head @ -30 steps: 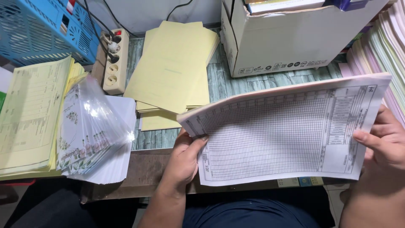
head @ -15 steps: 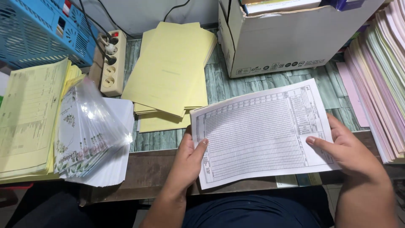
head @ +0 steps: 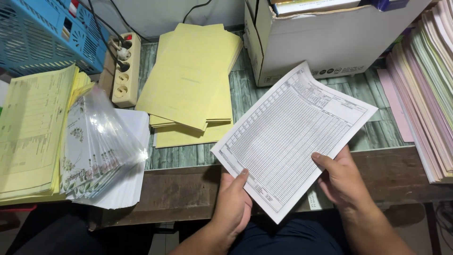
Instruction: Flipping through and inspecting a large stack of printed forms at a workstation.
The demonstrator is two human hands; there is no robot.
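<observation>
- Left hand (head: 233, 208), in the head view, was closed on the lower left edge of the gridded sheet (head: 292, 141), thumb on top and fingers underneath.
- Right hand (head: 342, 182) was clamped on the sheet's lower right edge in the same way, thumb pressed on the printed face.
- Gridded sheet was held tilted above the front edge of the wooden desk (head: 179, 189), centre-right of the frame, clear of every stack and touching none of them.
- Yellow paper stack (head: 193, 80) lay at upper centre, fanned in loose layers, well apart from the sheet.
- Second yellow pile (head: 33, 132) lay at far left, with a bundle in clear plastic wrap (head: 101, 146) resting partly over its right side.
- Power strip (head: 125, 66) and blue plastic basket (head: 42, 33) occupied the upper left; a white cardboard box (head: 325, 42) stood at upper centre-right, and stacked coloured sheets (head: 429, 85) filled the right edge.
- Progress, as a judgement: one sheet was in hand and not yet set on any stack; placement was left to do. How many sheets had been sorted could not be told from this view.
</observation>
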